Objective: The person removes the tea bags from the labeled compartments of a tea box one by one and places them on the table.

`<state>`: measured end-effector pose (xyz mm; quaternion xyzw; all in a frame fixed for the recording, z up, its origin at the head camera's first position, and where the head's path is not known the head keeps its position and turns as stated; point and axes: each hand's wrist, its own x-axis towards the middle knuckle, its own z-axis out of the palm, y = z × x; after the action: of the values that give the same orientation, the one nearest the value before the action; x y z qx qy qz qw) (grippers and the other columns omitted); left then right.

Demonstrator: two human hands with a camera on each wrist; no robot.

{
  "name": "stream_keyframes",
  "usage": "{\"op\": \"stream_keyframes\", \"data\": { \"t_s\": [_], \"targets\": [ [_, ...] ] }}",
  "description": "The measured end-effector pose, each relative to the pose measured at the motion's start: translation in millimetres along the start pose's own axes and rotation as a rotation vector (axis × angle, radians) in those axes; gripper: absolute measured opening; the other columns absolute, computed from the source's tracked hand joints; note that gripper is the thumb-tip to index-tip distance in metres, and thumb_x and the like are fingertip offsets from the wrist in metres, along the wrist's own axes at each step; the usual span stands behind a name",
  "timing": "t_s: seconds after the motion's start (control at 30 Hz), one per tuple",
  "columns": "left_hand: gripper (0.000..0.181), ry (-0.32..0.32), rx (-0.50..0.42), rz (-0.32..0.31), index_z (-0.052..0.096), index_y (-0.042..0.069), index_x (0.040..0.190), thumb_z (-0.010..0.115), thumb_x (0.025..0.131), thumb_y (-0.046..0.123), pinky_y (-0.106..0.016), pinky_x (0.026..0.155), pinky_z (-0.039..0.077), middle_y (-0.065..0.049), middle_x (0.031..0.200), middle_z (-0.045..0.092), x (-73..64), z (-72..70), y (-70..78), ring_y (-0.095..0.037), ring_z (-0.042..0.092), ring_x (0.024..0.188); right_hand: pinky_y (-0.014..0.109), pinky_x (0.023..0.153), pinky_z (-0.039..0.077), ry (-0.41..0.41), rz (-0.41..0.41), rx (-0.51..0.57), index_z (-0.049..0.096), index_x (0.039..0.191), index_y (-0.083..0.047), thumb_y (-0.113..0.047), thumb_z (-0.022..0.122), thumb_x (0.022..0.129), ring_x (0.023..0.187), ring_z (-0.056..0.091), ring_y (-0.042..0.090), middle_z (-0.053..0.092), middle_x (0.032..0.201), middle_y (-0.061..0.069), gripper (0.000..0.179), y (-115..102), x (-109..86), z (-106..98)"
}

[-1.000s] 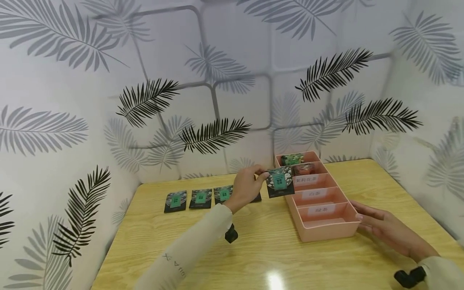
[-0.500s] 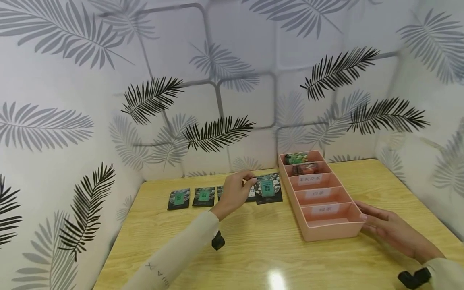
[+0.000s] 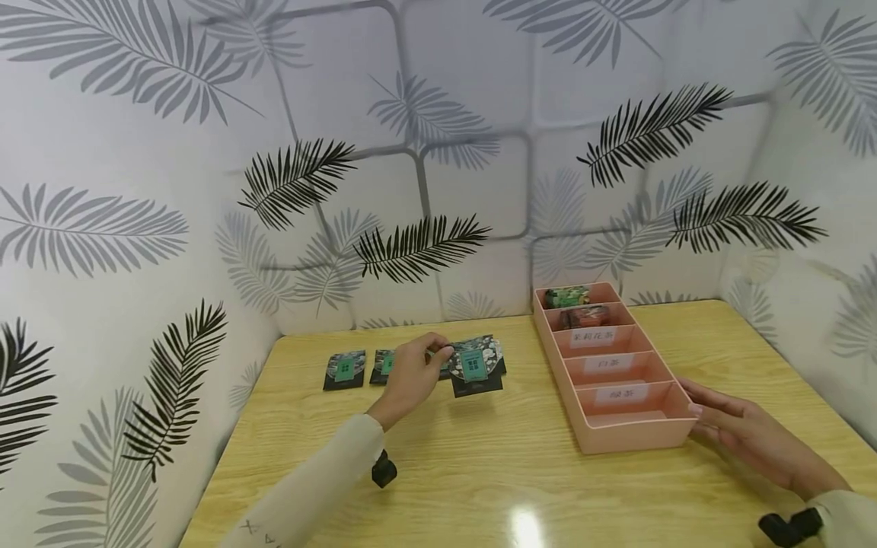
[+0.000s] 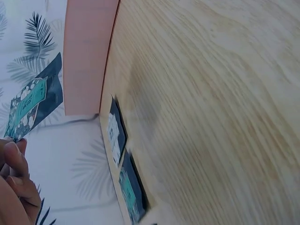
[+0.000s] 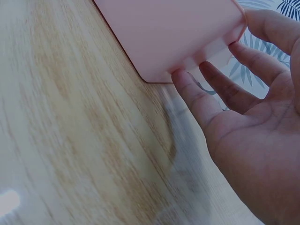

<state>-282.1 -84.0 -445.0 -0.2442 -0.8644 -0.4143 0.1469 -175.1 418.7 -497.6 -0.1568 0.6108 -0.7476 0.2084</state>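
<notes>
My left hand (image 3: 413, 374) pinches a dark tea sachet (image 3: 475, 367) by its left edge. White flowers and a green label cover its front. The left wrist view has this sachet up off the table, at the tips of my thumb and fingers. Several similar sachets (image 3: 345, 371) lie in a row at the back of the table, some partly hidden by my left hand and the held one. At the near right corner of a pink divided box (image 3: 637, 437), my right hand (image 3: 750, 438) rests fingertips against its outer wall, fingers fairly straight.
The box's two far compartments hold a green packet (image 3: 567, 297) and a dark red packet (image 3: 585, 317). White paper labels (image 3: 606, 363) with writing mark the three nearer ones. Behind the wooden table (image 3: 438, 487) stands a leaf-patterned wall (image 3: 473, 183).
My left hand has carried the sachet leftward, from beside the box's left wall back over the row of sachets. My right hand has stayed at the box's corner.
</notes>
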Motion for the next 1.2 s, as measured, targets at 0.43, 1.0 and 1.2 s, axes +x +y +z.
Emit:
{"op": "stream_keyframes", "data": {
  "t_s": [0.43, 1.0, 1.2],
  "targets": [
    [0.011, 0.011, 0.010, -0.061, 0.067, 0.017, 0.101, 0.059, 0.096, 0.023, -0.027, 0.054, 0.045, 0.007, 0.085, 0.064, -24.2, -22.8, -23.6, -0.010, 0.056, 0.060, 0.027, 0.099, 0.040, 0.006, 0.045, 0.013, 0.007, 0.152, -0.007, -0.008, 0.026, 0.106, 0.128, 0.044, 0.005, 0.041, 0.142, -0.023, 0.050, -1.7, -1.0, 0.3],
    [0.010, 0.069, 0.110, -0.143, 0.067, 0.015, 0.100, 0.060, 0.096, 0.020, -0.029, 0.057, 0.046, 0.007, 0.081, 0.064, -57.8, -65.3, -64.0, -0.017, 0.061, 0.068, 0.028, 0.099, 0.041, 0.016, 0.044, 0.031, 0.009, 0.153, -0.008, -0.008, 0.027, 0.106, 0.127, 0.046, 0.005, 0.044, 0.141, -0.021, 0.050, 0.2, 0.9, -0.2],
    [0.012, 0.078, 0.149, -0.184, 0.067, 0.013, 0.102, 0.059, 0.096, 0.020, -0.027, 0.059, 0.046, 0.004, 0.082, 0.065, -69.8, -81.2, -80.5, -0.017, 0.060, 0.069, 0.029, 0.100, 0.040, -0.016, 0.042, 0.076, 0.011, 0.153, -0.010, -0.007, 0.024, 0.106, 0.128, 0.044, 0.005, 0.043, 0.142, -0.020, 0.049, 0.1, 2.6, -1.9]
  ]
}}
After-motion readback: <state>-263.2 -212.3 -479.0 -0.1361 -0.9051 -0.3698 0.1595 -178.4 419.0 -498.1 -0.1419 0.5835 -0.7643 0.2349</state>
